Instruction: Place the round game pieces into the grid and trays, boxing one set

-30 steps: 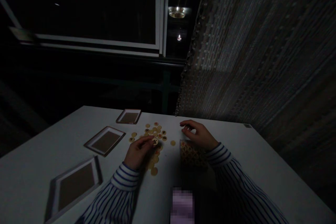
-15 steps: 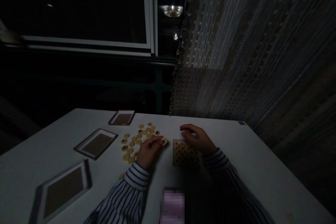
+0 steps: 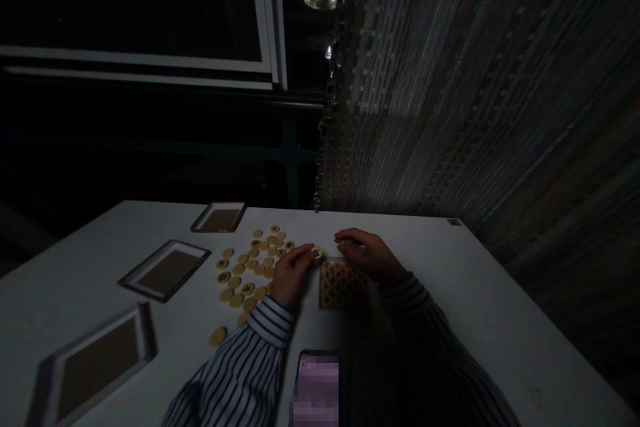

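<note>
— What has the left hand (image 3: pixel 290 273) got?
— A round token (image 3: pixel 317 253), pale with a dark mark on its face, pinched at the fingertips. It's just beside the far left corner of the patterned board (image 3: pixel 340 285); I can't tell whether it touches.
— And the right hand (image 3: pixel 367 257)?
— Curled at the board's far edge, knuckles up. It's too dim to tell whether it grips anything.
— The other pieces?
— Loose tokens (image 3: pixel 247 270) lie scattered on the white bench (image 3: pixel 475 293), just left of the left hand, with one stray token (image 3: pixel 218 336) nearer the striped sleeve (image 3: pixel 235 380).
— Anything else?
— Three shallow trays (image 3: pixel 167 269) lie in a line further left, and a beaded curtain (image 3: pixel 475 80) hangs behind.
</note>
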Demonstrator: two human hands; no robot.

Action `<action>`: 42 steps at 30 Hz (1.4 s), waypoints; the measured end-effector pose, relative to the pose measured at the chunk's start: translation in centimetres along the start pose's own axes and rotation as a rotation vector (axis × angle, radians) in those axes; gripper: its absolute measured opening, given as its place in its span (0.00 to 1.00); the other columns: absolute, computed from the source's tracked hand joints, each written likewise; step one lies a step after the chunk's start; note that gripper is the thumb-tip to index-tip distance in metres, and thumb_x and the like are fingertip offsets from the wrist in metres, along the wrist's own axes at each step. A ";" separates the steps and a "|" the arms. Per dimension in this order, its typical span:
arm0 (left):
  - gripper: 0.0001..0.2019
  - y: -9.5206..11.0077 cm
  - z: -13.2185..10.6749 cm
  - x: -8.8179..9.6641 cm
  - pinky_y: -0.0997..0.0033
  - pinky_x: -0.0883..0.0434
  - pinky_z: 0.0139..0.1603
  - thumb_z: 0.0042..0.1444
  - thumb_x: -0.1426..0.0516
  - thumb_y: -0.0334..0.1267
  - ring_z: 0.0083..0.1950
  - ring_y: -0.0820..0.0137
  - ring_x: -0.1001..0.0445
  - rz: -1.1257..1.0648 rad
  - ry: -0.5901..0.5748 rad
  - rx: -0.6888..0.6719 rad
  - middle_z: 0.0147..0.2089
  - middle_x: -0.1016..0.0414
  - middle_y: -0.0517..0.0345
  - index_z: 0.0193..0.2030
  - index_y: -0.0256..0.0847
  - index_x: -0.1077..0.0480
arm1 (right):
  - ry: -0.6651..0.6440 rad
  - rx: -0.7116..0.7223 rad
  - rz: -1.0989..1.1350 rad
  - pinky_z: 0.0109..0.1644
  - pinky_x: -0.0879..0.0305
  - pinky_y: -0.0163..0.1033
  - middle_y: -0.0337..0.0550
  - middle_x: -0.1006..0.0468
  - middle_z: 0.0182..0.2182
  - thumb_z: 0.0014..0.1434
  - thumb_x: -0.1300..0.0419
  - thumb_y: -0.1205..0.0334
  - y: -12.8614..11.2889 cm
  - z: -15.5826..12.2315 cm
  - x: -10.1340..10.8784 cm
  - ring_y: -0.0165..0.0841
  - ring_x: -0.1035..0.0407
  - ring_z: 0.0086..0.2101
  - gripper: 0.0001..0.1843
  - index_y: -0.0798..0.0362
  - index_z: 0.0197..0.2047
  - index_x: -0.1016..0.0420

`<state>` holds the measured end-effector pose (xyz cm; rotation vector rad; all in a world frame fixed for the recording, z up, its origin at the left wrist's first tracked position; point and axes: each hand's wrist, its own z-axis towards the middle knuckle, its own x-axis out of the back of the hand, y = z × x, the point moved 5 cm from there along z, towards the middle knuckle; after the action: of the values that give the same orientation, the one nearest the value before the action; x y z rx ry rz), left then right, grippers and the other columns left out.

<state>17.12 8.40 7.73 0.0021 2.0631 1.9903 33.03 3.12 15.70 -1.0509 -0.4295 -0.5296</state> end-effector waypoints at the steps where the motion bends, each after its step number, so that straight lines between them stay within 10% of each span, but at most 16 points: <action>1: 0.17 -0.2 -0.1 -0.1 0.68 0.31 0.43 0.41 0.38 0.41 0.37 0.68 0.26 0.000 0.009 0.005 0.36 0.23 0.52 0.38 0.35 0.26 | -0.001 -0.003 -0.002 0.39 0.35 0.36 0.44 0.25 0.37 0.53 0.46 0.61 0.1 0.0 0.0 0.30 0.31 0.34 0.12 0.55 0.42 0.30; 42: 0.15 -1.9 -1.1 -0.1 0.66 0.30 0.43 0.40 0.39 0.42 0.38 0.64 0.25 0.073 0.074 0.015 0.34 0.22 0.51 0.34 0.36 0.26 | -0.375 -0.034 -0.178 0.33 0.35 0.32 0.43 0.22 0.31 0.54 0.47 0.63 3.1 1.5 -5.2 0.30 0.29 0.30 0.10 0.54 0.38 0.27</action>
<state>17.33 7.16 5.90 0.0064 2.1534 2.0467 30.62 6.72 11.28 -1.1546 -0.8531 -0.4986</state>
